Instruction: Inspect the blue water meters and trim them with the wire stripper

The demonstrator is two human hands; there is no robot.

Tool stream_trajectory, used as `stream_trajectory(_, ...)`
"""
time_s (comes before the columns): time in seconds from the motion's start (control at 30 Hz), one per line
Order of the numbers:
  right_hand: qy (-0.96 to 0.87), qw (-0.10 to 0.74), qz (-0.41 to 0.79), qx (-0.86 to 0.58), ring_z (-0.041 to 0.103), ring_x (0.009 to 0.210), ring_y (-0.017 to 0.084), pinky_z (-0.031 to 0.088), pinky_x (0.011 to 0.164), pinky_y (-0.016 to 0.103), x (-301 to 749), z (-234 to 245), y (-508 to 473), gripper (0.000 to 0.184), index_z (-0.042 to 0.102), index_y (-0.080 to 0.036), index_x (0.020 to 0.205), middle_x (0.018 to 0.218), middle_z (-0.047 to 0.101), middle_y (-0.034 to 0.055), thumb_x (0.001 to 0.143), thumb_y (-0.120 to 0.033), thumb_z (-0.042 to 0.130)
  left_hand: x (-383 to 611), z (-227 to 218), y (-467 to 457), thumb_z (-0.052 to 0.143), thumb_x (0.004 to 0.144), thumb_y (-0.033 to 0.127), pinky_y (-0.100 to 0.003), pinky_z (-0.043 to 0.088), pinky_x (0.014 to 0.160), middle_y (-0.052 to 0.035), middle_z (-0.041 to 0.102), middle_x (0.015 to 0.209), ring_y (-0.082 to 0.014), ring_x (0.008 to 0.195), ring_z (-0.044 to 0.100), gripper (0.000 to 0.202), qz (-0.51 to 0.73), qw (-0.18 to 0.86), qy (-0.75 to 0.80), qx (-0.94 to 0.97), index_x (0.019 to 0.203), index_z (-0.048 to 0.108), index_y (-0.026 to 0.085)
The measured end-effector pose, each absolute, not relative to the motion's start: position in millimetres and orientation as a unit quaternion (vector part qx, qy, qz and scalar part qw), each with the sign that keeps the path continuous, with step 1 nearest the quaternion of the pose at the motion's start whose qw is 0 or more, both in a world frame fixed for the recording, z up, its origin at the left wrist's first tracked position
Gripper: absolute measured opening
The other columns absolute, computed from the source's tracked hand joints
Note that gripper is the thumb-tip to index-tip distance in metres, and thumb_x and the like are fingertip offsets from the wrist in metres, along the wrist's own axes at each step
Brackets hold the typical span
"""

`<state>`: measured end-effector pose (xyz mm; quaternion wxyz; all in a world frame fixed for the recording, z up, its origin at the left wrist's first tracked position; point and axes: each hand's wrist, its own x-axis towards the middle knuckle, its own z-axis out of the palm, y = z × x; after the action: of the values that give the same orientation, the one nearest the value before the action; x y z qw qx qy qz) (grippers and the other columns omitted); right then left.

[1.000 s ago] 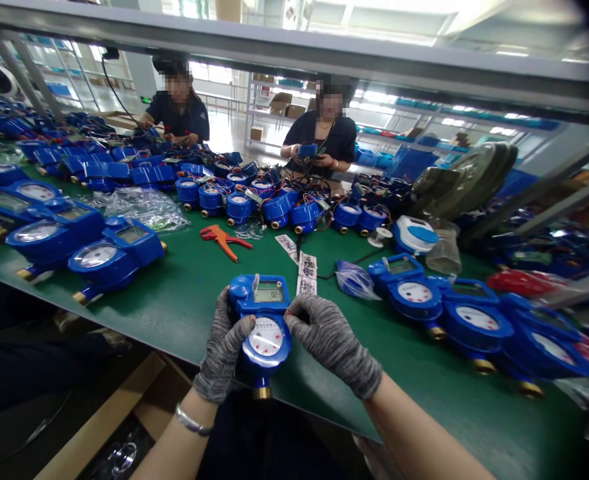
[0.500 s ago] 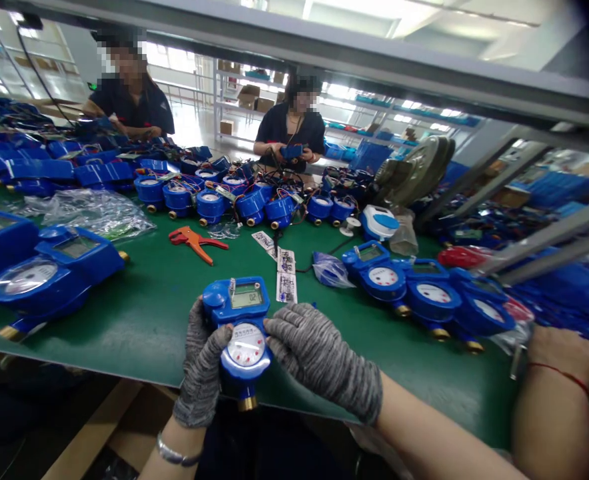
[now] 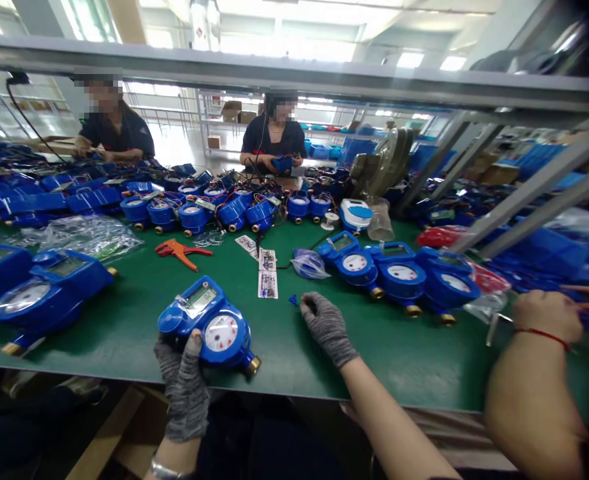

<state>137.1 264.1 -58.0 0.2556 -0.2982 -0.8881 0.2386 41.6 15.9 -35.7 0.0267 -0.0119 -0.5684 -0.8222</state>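
Note:
My left hand [image 3: 184, 380], in a grey fingerless glove, is closed around the lower left side of a blue water meter [image 3: 209, 327]. The meter is tilted, its small display and round white dial facing up and its brass end pointing to the lower right. My right hand [image 3: 327, 327], gloved alike, is over the green table with its fingers curled and the tips drawn together. Just left of those fingertips lie a few tiny blue pieces [image 3: 293, 301]. Whether something is pinched there is too small to make out.
Orange cutting pliers [image 3: 182, 253], printed label strips [image 3: 267, 273] and a small bag [image 3: 309, 263] lie ahead. Blue meters stand right [image 3: 402, 273] and left [image 3: 49, 293], with rows behind. A co-worker's arm [image 3: 539, 373] is at right; two people sit opposite.
My right hand has left the meter and moved right to the tiny blue pieces. The meter, now in my left hand alone, has turned and shifted left. The view has tilted.

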Motion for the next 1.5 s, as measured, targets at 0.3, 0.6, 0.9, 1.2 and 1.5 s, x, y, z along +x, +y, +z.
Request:
stream_trajectory(0.3, -0.923, 0.185, 0.137, -0.307, 0.055, 0.073, 0.017, 0.038, 0.066, 0.026, 125.4, -65.4, 270.5, 0.018, 0.064, -0.015, 0.084, 0.082, 0.064, 0.0069, 0.091, -0.022, 0.05, 14.3, -30.7, -1.7, 0.066, 0.084, 0.04, -0.043, 0.037, 0.107, -0.0048, 0.055, 0.125, -0.0252, 0.117, 0.051, 0.045, -0.767, 0.087, -0.628, -0.1, 0.124, 0.054, 0.023)
stream_trajectory(0.6, -0.939, 0.154, 0.11, -0.287, 0.057, 0.085, 0.021, 0.04, 0.076, 0.029, 157.9, -64.9, 261.5, 0.019, 0.066, -0.014, 0.086, 0.087, 0.063, 0.0095, 0.092, -0.016, 0.048, -8.6, -28.9, -14.1, 0.065, 0.085, 0.042, -0.035, 0.038, 0.105, -0.0047, 0.053, 0.134, -0.0258, 0.121, 0.05, 0.052, -0.731, -0.011, -0.648, -0.214, 0.132, 0.05, 0.026)
stream_trajectory(0.9, -0.899, 0.254, 0.283, -0.216, 0.06, 0.079, 0.018, 0.046, 0.074, 0.029, 125.0, 2.1, 215.2, 0.013, 0.065, -0.017, 0.091, 0.088, 0.066, 0.0048, 0.09, -0.026, 0.056, -12.5, -35.8, -16.2, 0.064, 0.086, 0.04, -0.036, 0.038, 0.106, -0.0038, 0.053, 0.132, -0.0246, 0.12, 0.05, 0.051, -0.706, 0.005, -0.669, -0.231, 0.133, 0.048, 0.028)
stream_trajectory(1.2, -0.951, 0.225, 0.209, -0.037, 0.058, 0.074, 0.02, 0.048, 0.076, 0.035, 66.8, 28.7, 99.6, 0.017, 0.063, -0.017, 0.077, 0.082, 0.065, 0.0089, 0.089, -0.023, 0.052, -13.9, -35.4, -17.2, 0.065, 0.086, 0.038, -0.039, 0.034, 0.111, -0.0048, 0.052, 0.135, -0.0264, 0.126, 0.047, 0.05, -0.723, -0.012, -0.654, -0.222, 0.132, 0.049, 0.027)
stream_trajectory(1.5, -0.948, 0.216, 0.232, 0.011, 0.058, 0.054, 0.024, 0.047, 0.049, 0.039, 46.3, 22.7, 126.4, 0.009, 0.062, -0.033, 0.067, 0.064, 0.061, 0.0056, 0.076, -0.036, 0.063, -14.3, -33.6, -21.4, 0.075, 0.073, 0.05, -0.047, 0.034, 0.112, -0.0086, 0.052, 0.134, -0.033, 0.126, 0.047, 0.068, -0.779, -0.092, -0.588, -0.198, 0.132, 0.051, 0.026)
